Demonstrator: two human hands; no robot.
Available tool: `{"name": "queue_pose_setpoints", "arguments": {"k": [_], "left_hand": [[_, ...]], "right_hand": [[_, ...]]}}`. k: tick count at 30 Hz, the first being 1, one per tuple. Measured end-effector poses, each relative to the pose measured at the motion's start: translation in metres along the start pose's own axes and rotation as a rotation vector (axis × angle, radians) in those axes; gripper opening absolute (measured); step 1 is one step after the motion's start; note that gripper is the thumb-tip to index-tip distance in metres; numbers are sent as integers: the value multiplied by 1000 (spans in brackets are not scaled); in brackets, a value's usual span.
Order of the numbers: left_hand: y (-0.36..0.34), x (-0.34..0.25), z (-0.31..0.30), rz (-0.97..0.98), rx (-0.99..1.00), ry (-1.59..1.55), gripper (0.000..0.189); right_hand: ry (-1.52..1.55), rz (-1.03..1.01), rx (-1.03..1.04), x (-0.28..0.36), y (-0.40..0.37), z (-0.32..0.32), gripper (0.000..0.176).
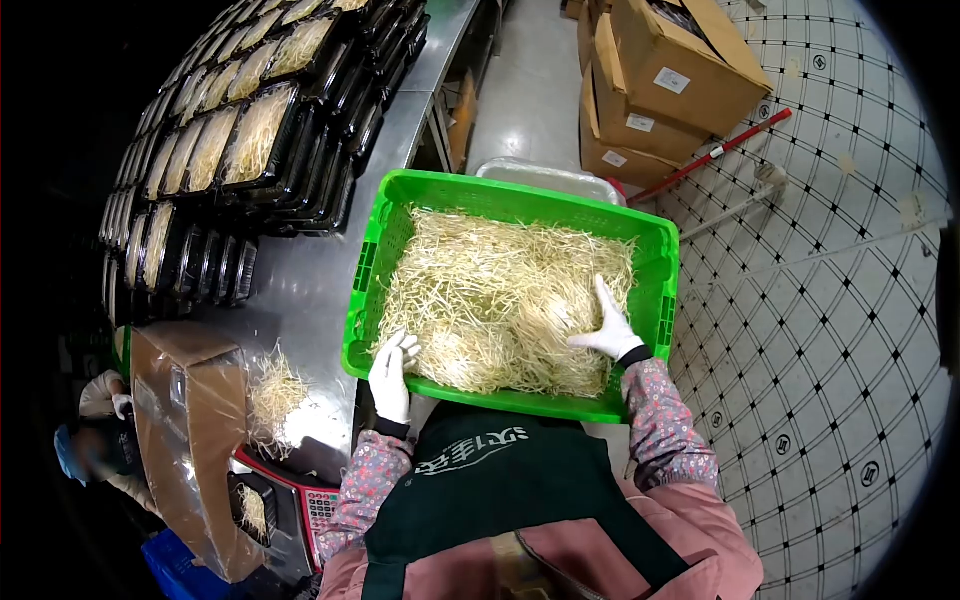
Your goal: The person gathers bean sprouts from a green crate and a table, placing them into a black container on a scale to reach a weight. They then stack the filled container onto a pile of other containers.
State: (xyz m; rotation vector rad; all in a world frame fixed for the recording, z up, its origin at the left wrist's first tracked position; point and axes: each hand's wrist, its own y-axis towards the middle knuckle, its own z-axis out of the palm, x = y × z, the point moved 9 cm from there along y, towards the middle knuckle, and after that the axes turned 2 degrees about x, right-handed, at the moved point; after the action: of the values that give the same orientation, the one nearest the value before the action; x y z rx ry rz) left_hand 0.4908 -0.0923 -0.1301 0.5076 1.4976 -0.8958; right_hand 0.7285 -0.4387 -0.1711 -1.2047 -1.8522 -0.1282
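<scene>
A green plastic crate (655, 235) in front of me holds a thick layer of pale bean sprouts (480, 270). My right hand (608, 328), in a white glove, lies over the sprouts at the right side, with thumb and fingers spread. A rounded clump of sprouts (550, 325) sits right beside its fingers. Near the crate's front left corner is my left hand (392, 378), also gloved in white. Its fingers are slightly bent and apart, with the tips by the sprouts at the rim. Neither hand has sprouts lifted in it.
Stacked black trays of sprouts (260, 135) fill the far left of the metal table (310, 270). A loose sprout pile (275, 400), a red scale (305, 510) and a cardboard box (190, 430) are nearer. Another person (100, 440) stands beyond. Cardboard boxes (690, 80) stand behind the crate.
</scene>
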Motion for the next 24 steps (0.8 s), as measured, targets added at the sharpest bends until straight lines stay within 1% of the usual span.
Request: {"name": "queue_pose_setpoints", "arguments": {"k": [1,4,6,8,10,11,14,15,16,17,18,20,21,23,24], "left_hand": [[-1,0,-1,0,-10,-1,35],[-3,6,-4,-33,-45,-35,35],[-5,5,-1,-40,-35,-17,35],[-6,3,5,-37,-15,-22,35],[-7,-2,6,-16,-11,-16,35],[-9,-4,6,-9,-8,-14,35],[-13,-5,1,-29,-52,-1,35],[-15,-4,-1,-21,-58,6,36],[-16,-3,-3,-10,-61,13,36],[-17,-2,-3,-7,-64,1,36],[-16,-1,-2,-4,-65,-10,36],[-13,1,3,-29,-60,-22,36],[-13,3,4,-43,-61,-27,36],[-11,1,10,-38,-39,-38,36],[-10,-1,13,-35,-28,-43,36]], "right_hand": [[85,42,-45,-10,4,-11,134],[51,55,-115,-15,23,-31,125],[-59,140,-63,-6,38,-21,122],[-105,119,26,-15,52,13,119],[-396,73,117,30,32,30,116],[-483,-13,71,38,25,39,110],[116,115,83,3,25,31,104],[358,129,-28,-45,43,39,95],[447,197,-84,-54,45,22,90],[308,200,-65,-73,53,21,88],[170,205,-47,-70,54,17,87],[-117,119,158,-55,49,37,82],[-125,250,160,-46,38,40,64],[121,129,174,-71,50,59,52],[243,67,180,-74,54,63,47]]}}
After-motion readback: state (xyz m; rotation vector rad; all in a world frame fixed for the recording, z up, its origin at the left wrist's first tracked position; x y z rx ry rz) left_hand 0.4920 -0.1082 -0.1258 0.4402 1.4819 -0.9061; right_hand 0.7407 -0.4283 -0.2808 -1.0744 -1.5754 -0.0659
